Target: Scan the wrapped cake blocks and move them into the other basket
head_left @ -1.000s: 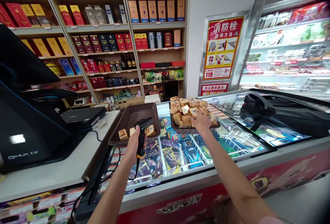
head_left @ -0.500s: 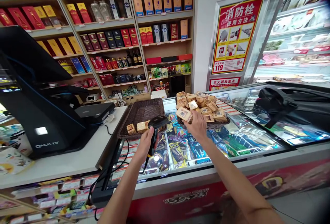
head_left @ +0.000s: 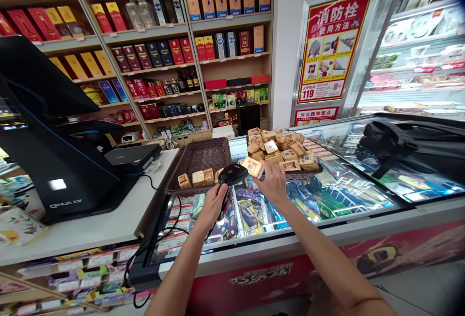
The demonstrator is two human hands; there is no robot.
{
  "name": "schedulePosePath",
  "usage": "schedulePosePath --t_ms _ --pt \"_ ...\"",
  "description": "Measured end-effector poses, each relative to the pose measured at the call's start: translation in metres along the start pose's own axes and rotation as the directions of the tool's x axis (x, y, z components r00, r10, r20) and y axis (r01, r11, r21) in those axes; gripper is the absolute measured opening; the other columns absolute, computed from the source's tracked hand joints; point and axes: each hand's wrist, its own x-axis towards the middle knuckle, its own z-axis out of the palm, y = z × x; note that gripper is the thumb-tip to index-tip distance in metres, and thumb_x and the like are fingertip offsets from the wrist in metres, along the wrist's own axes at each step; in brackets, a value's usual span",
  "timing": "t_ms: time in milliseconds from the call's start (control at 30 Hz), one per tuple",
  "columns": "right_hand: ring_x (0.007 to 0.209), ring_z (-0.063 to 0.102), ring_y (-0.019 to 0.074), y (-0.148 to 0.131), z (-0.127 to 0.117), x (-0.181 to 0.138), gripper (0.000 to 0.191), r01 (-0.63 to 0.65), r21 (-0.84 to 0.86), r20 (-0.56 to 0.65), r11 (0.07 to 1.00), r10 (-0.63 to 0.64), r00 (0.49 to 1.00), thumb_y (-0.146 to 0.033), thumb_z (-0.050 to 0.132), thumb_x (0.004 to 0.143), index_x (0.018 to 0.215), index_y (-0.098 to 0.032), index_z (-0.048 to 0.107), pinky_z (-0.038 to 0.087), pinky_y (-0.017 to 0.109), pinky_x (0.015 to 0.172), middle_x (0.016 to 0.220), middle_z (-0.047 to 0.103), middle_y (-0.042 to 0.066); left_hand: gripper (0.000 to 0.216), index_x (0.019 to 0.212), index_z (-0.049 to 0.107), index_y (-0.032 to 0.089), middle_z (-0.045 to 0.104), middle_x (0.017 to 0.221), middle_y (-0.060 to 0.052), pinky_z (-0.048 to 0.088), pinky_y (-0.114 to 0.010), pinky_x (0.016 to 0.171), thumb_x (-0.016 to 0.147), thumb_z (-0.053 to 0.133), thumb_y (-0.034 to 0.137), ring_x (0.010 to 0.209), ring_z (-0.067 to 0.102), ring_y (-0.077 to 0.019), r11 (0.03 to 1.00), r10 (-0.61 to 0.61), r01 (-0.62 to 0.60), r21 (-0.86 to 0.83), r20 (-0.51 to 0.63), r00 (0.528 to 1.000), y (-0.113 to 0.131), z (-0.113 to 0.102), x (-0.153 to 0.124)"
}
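Note:
My left hand (head_left: pixel 211 203) grips a black corded barcode scanner (head_left: pixel 230 175), its head pointing right. My right hand (head_left: pixel 271 183) holds a small wrapped pastry packet (head_left: pixel 252 166) with a label, right in front of the scanner head. Behind the scanner stands a brown wicker basket (head_left: pixel 203 156) holding a few packets (head_left: pixel 198 178) along its front edge. To the right, a second basket (head_left: pixel 303 175) is piled with several of the same packets (head_left: pixel 281 145). Both baskets rest on the glass lid of a chest freezer (head_left: pixel 327 195).
A black checkout terminal (head_left: pixel 47 127) stands on the white counter (head_left: pixel 87 229) at left. A black bag (head_left: pixel 395 144) lies on the freezer at right. Shelves of boxed goods (head_left: pixel 152 54) line the back wall, beside a red poster (head_left: pixel 329 49) and a chilled display (head_left: pixel 421 54).
My right hand lifted a packet from the full basket and brought it left to the scanner. My left hand raised the scanner and turned it toward the packet.

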Motion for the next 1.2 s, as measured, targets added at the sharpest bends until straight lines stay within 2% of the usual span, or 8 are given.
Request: schedulePosePath --t_ms 167,333,500,733,833,1000,1100,1200 --pt "0.104 0.058 0.0325 -0.005 0.005 0.000 0.046 -0.008 -0.011 -0.001 1.000 0.008 1.000 -0.042 0.062 0.089 0.125 -0.014 0.057 0.038 0.045 0.098 0.110 0.068 0.017 0.058 0.073 0.052 0.020 0.050 0.052 0.005 0.032 -0.023 0.040 0.077 0.057 0.078 0.039 0.042 -0.0091 0.996 -0.034 0.031 -0.083 -0.036 0.999 -0.003 -0.003 -0.003" --pt "0.106 0.056 0.0324 -0.027 0.021 0.010 0.048 0.018 0.004 0.042 1.000 -0.018 0.999 -0.046 0.067 0.084 0.121 -0.017 0.059 0.038 0.046 0.098 0.108 0.069 0.015 0.060 0.075 0.053 0.019 0.054 0.059 0.003 0.033 -0.022 0.040 0.076 0.058 0.079 0.041 0.044 -0.0080 0.977 -0.118 0.082 -0.197 -0.180 0.977 -0.014 -0.022 -0.008" --pt "0.106 0.056 0.0357 -0.059 0.059 0.045 0.041 0.071 -0.021 0.222 0.997 -0.064 0.973 -0.042 0.074 0.079 0.107 -0.013 0.063 0.038 0.050 0.099 0.100 0.069 0.018 0.067 0.083 0.057 0.018 0.056 0.063 0.002 0.034 -0.022 0.039 0.071 0.057 0.084 0.042 0.045 -0.0080 0.943 -0.220 0.103 -0.318 -0.358 0.908 -0.014 -0.051 -0.018" --pt "0.108 0.059 0.0366 -0.078 0.108 0.075 0.035 0.049 0.006 0.267 0.999 -0.049 0.962 -0.044 0.068 0.086 0.109 -0.019 0.063 0.038 0.058 0.102 0.089 0.072 0.014 0.066 0.082 0.059 0.017 0.057 0.062 0.002 0.035 -0.020 0.040 0.073 0.057 0.083 0.044 0.045 -0.0081 0.944 -0.209 0.073 -0.321 -0.413 0.887 -0.003 -0.075 -0.029" --pt "0.113 0.057 0.0339 -0.065 0.093 0.071 0.034 0.047 -0.037 0.244 0.998 -0.036 0.969 -0.039 0.061 0.090 0.115 -0.016 0.062 0.035 0.054 0.107 0.101 0.072 0.017 0.066 0.078 0.059 0.017 0.053 0.053 0.003 0.034 -0.020 0.041 0.076 0.054 0.083 0.043 0.044 -0.0088 0.947 -0.217 0.094 -0.307 -0.398 0.891 -0.002 -0.076 -0.028" --pt "0.118 0.051 0.0344 -0.010 0.024 0.062 0.038 -0.133 -0.293 0.098 0.947 0.168 0.981 -0.036 0.057 0.092 0.120 -0.011 0.061 0.029 0.052 0.109 0.120 0.065 0.021 0.068 0.077 0.059 0.017 0.052 0.050 0.003 0.033 -0.020 0.038 0.074 0.052 0.085 0.040 0.043 -0.0097 0.945 -0.247 0.137 -0.298 -0.372 0.895 0.001 -0.066 -0.022" --pt "0.118 0.050 0.0399 0.024 -0.011 0.051 0.050 -0.338 -0.452 0.001 0.825 0.379 0.925 -0.039 0.063 0.087 0.124 -0.006 0.057 0.033 0.052 0.102 0.127 0.058 0.027 0.069 0.076 0.058 0.017 0.053 0.051 0.003 0.032 -0.021 0.036 0.071 0.054 0.086 0.038 0.043 -0.0099 0.945 -0.246 0.143 -0.295 -0.348 0.905 0.000 -0.055 -0.014" --pt "0.114 0.054 0.0418 0.047 -0.026 0.039 0.062 -0.471 -0.493 0.043 0.731 0.561 0.826 -0.044 0.070 0.080 0.124 -0.003 0.054 0.038 0.050 0.094 0.125 0.057 0.029 0.067 0.077 0.058 0.018 0.055 0.054 0.003 0.035 -0.022 0.038 0.070 0.058 0.084 0.040 0.047 -0.0106 0.948 -0.195 0.087 -0.305 -0.343 0.919 -0.005 -0.042 -0.004"
